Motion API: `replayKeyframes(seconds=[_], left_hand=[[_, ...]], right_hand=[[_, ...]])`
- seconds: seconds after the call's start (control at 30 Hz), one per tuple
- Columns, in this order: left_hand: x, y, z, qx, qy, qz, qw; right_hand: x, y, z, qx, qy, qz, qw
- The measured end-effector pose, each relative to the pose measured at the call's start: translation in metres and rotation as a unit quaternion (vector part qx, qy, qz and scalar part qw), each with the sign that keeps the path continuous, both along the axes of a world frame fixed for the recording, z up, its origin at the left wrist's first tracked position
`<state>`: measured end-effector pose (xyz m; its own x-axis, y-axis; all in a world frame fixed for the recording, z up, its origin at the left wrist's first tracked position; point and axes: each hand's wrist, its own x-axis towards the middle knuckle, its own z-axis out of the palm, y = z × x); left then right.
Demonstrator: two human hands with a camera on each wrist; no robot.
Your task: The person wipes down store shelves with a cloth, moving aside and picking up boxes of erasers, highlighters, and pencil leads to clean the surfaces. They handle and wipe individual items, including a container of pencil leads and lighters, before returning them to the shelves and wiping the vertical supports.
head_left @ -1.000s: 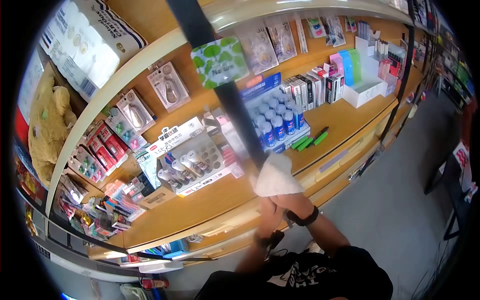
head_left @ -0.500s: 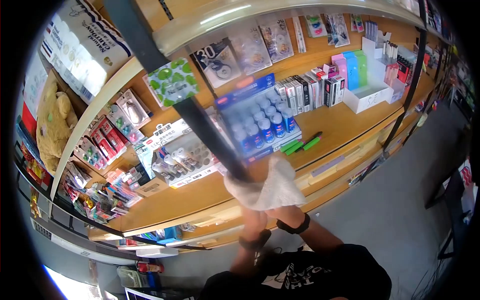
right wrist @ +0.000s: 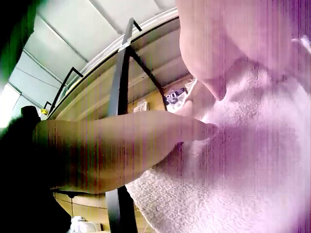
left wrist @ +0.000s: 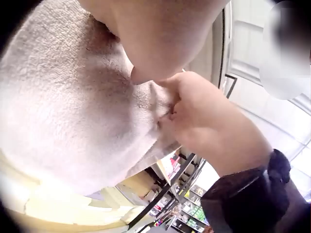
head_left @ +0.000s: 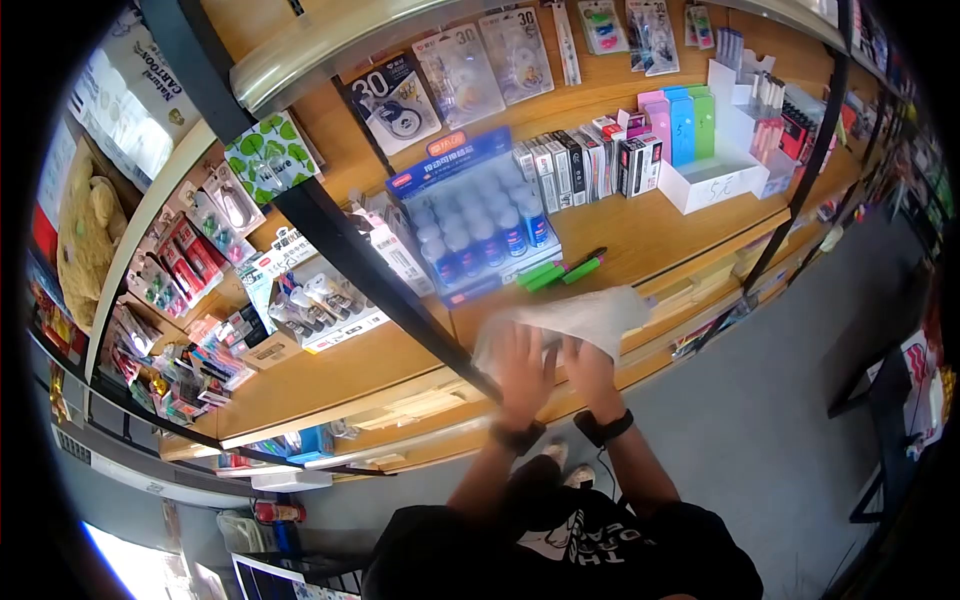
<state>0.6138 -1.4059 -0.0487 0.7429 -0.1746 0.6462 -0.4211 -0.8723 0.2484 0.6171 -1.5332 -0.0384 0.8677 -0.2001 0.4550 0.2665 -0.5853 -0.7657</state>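
A white terry towel (head_left: 615,310) is stretched out in front of the shelf's front edge, close to the foot of a black upright post (head_left: 345,265). My left hand (head_left: 525,375) holds its left part, the back of the hand turned up. Close beside it, my right hand (head_left: 592,375) grips the near edge. In the left wrist view, the right hand (left wrist: 204,116) has fingers curled into the towel (left wrist: 73,111). The right wrist view shows the left hand (right wrist: 155,138) with its thumb pressed on the cloth (right wrist: 233,170).
Behind the towel, green markers (head_left: 545,276) lie on the wooden shelf (head_left: 640,245). A display box of blue bottles (head_left: 480,235) stands there, with small boxes (head_left: 590,160) and a white carton (head_left: 715,185) to the right. Carded goods (head_left: 455,75) hang above. Grey floor (head_left: 740,390) lies right.
The towel has gone from a bunched, hanging shape by the post to a wider spread reaching right. Both hands have moved up onto it, and the view has shifted so the post stands further left.
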Motion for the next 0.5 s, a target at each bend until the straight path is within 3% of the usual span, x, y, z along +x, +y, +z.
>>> replayKeyframes(seconds=[0.27,0.37,0.5], left_hand=[[0.005,-0.035,0.012,-0.02,0.034,-0.028,0.999],[0.015,-0.051,0.011,-0.055,0.036,-0.051,0.997],[0.03,-0.07,0.007,-0.057,0.027,-0.077,0.995]], right_hand=[[0.03,-0.054,-0.028,-0.06,0.06,0.003,0.996],[0.036,-0.07,-0.028,-0.119,-0.025,0.022,0.992],[0.044,-0.086,-0.027,-0.216,-0.05,0.024,0.975]])
